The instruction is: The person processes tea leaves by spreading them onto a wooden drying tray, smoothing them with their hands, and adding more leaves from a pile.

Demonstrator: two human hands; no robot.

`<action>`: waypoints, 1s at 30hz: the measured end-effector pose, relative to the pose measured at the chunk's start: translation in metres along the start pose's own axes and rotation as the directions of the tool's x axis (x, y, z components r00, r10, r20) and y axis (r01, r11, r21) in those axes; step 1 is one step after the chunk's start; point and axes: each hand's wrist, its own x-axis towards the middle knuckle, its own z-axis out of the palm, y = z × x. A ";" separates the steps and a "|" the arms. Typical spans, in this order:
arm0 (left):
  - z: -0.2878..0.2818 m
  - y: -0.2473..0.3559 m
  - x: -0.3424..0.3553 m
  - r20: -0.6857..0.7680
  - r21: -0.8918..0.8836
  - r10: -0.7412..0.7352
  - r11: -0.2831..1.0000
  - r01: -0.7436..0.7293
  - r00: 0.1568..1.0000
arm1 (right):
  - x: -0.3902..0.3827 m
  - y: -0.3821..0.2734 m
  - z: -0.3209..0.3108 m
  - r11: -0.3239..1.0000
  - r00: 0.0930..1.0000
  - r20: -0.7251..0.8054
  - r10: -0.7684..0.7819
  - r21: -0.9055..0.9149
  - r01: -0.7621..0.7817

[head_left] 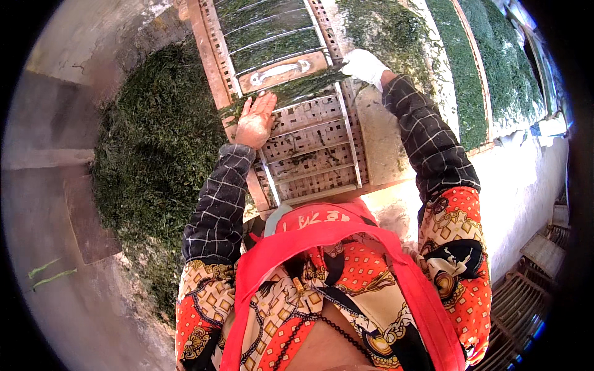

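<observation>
Left hand [254, 125], fingers slightly spread, touches green strands [304, 88] across a white-barred frame [348, 133]; at their right end, white-gloved right hand [365, 67], finger pose unclear.

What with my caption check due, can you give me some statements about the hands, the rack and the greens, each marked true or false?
1. The right hand wears a white glove. True.
2. Both hands are gloved. False: the left hand is bare.
3. A strip of greens lies between the hands. True.
4. The large heap is right of the rack. False: the heap is left of the rack.
5. A metal handle sits on a wooden block. True.
6. The rack's near end is packed with greens. False: the mat shows there, with scattered scraps.
</observation>
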 end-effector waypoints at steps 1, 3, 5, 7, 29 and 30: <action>-0.001 0.001 0.001 -0.002 0.010 0.009 1.000 -0.009 1.000 | -0.001 0.005 -0.002 1.000 1.000 0.001 0.012 0.007 -0.012; -0.002 0.003 0.002 0.009 0.008 -0.002 1.000 0.002 1.000 | -0.005 0.013 -0.005 0.999 0.999 0.002 0.035 0.020 -0.035; -0.002 0.003 0.000 0.003 0.017 -0.001 1.000 0.001 1.000 | -0.006 0.018 -0.004 0.982 0.995 -0.019 0.102 0.163 -0.098; -0.003 0.002 0.002 -0.029 0.012 0.008 1.000 -0.008 1.000 | -0.008 0.025 -0.008 0.959 0.988 -0.052 0.149 0.252 -0.131; -0.003 0.062 0.041 0.022 -0.145 -0.056 0.988 0.059 0.998 | -0.024 0.000 -0.039 0.942 0.724 -0.625 0.293 0.060 -0.329; 0.000 0.062 0.040 0.018 -0.161 -0.050 0.986 0.052 0.999 | -0.017 0.008 -0.035 0.932 0.715 -0.642 0.277 -0.001 -0.362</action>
